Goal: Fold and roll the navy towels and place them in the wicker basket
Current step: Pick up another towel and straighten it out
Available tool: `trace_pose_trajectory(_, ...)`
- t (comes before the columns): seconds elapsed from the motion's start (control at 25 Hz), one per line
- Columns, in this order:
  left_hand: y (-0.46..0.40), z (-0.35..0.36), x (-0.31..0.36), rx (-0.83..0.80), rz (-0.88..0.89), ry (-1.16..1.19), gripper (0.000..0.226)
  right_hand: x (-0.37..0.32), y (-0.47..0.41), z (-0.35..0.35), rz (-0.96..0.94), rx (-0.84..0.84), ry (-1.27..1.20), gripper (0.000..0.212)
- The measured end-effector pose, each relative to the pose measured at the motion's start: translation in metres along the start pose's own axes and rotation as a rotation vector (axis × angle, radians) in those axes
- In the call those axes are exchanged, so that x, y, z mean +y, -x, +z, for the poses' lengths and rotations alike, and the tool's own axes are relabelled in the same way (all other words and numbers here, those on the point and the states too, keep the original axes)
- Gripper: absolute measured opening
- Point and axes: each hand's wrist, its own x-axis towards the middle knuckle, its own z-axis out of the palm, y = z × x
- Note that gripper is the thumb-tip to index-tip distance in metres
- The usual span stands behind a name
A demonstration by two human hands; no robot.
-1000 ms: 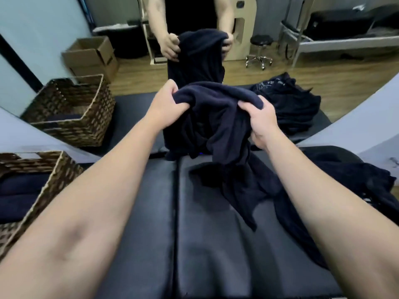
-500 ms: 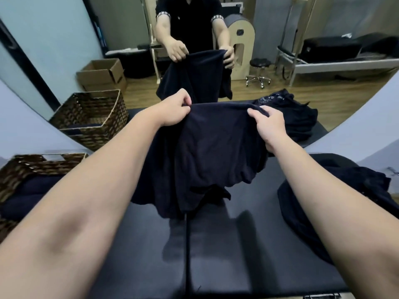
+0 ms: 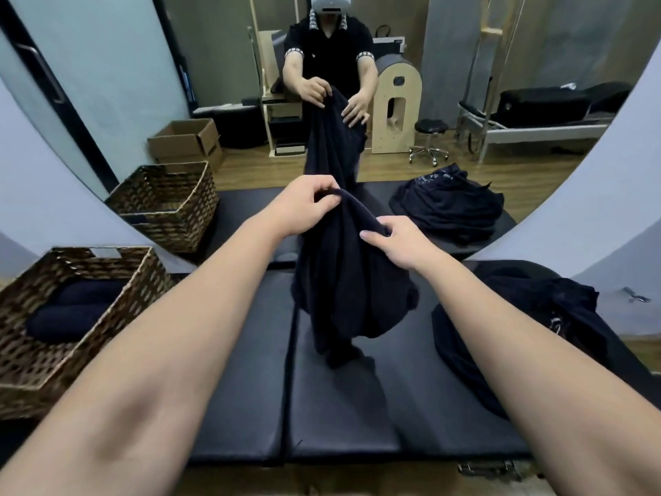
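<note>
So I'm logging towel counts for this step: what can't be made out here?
- Head view: rolled towels in the basket; its wall hides any others.
- Pile of towels: dark folds merge, no count.
- Held towel: its corners are bunched under left hand and right hand.
</note>
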Motion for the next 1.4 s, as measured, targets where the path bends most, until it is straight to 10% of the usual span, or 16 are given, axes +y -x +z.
trace_pose_trajectory(0.24,0.026,-0.021,0.027,-0.085,-0.023,-0.347,0.019,-0.018,0.024,-0.036,-0.336,0.284,-0.086,0.019)
trace_pose_trajectory(0.52,0.057,-0.007,0.026,-0.59,-0.648,-0.086,0.04,-0.042,0.042,-0.055,-0.428,0.377,-0.065,0.025)
trace_pose_trajectory(0.64,0.08,0.006,0.006,-0.358,-0.613,0.349,0.04,-0.037,0.046,-0.068,-0.328,0.434,-0.08,0.024)
trace_pose_trajectory(0.8,0.071,-0.019,0.008,0.07,-0.373,0.372,0.039,-0.036,0.049,-0.072,-0.262,0.457,-0.103,0.024)
trace_pose_trajectory(1.04,0.095,-0.052,-0.001,-0.1,-0.201,-0.214,0.009,-0.059,0.063,-0.03,-0.202,0.201,0.217,0.022)
trace_pose_trajectory(1.2,0.112,-0.042,0.005,-0.043,-0.204,0.132,0.021,-0.091,0.075,0.038,-0.181,-0.151,0.07,0.013)
trace_pose_trajectory(1.4,0.135,-0.08,0.009,-0.084,-0.315,0.353,0.021,-0.119,0.074,0.061,-0.2,0.011,-0.039,0.03)
